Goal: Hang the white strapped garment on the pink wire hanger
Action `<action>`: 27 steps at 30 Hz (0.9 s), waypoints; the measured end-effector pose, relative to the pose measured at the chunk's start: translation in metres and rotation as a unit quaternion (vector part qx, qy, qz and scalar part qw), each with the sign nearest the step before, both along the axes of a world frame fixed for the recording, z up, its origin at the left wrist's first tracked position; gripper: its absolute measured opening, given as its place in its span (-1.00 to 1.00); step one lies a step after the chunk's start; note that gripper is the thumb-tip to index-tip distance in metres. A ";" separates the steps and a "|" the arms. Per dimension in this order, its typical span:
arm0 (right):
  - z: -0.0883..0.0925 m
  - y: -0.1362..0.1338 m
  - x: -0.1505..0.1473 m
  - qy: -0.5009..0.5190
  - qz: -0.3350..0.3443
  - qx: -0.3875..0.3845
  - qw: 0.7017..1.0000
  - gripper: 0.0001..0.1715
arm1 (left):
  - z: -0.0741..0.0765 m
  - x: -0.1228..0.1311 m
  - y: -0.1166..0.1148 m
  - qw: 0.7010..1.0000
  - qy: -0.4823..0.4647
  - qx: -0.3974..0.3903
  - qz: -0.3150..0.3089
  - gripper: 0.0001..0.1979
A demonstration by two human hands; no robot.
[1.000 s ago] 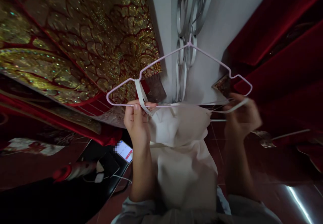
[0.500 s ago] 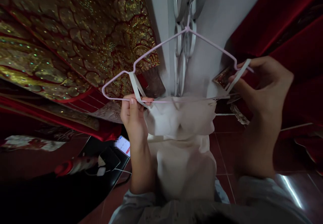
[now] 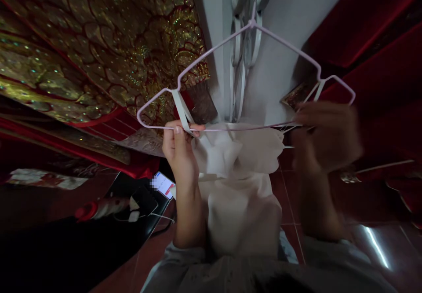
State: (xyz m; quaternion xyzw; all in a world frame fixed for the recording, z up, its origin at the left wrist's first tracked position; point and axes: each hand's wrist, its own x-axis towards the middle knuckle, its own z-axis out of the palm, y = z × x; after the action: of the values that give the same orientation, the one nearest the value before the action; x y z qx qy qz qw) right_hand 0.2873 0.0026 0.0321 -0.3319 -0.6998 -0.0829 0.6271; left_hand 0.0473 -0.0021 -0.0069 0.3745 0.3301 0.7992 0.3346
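A pale pink clothes hanger (image 3: pixel 216 49) hangs upright in front of me. My left hand (image 3: pixel 181 145) pinches its bottom bar near the left end, beside a white strap. Below the bar hangs a white garment (image 3: pixel 237 152), its two thin straps looped up over the hanger. The left strap (image 3: pixel 181 108) sits in the left notch, and the right strap (image 3: pixel 319 90) lies at the right notch. My right hand (image 3: pixel 326 134) is at the right part of the bottom bar, smeared by motion. Whether its fingers grip the bar or a strap is unclear.
Gold-sequinned red garments (image 3: pixel 132 42) hang at the left, dark red cloth (image 3: pixel 372 64) at the right. White metal scrollwork (image 3: pixel 237 64) stands behind the hanger. A lit phone (image 3: pixel 164 184) and a red-capped bottle (image 3: pixel 99 209) are on a black surface at lower left.
The right strap has gone onto the hanger's right notch, and my right hand has let go of it there and moved down and left to the bottom bar. The left hand keeps its hold.
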 end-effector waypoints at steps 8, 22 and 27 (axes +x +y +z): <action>-0.037 -0.012 -0.038 -0.116 0.000 -0.201 0.973 -0.71 | -0.011 -0.009 -0.013 0.994 0.094 -0.058 0.026 -0.65; -0.056 -0.006 -0.042 -0.146 0.016 -0.235 0.961 -0.40 | 0.057 -0.054 -0.005 0.999 0.040 0.029 0.000 -0.59; -0.059 -0.007 -0.037 -0.139 0.009 -0.222 0.965 -0.40 | 0.013 -0.053 0.012 0.986 0.052 -0.030 0.158 -0.65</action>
State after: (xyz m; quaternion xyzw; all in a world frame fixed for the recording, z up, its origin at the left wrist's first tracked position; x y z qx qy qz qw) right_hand 0.2506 -0.0044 -0.0269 -0.4416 -0.7841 0.0348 0.4347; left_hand -0.0054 0.0103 0.0064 0.3482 0.4261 0.8113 0.1975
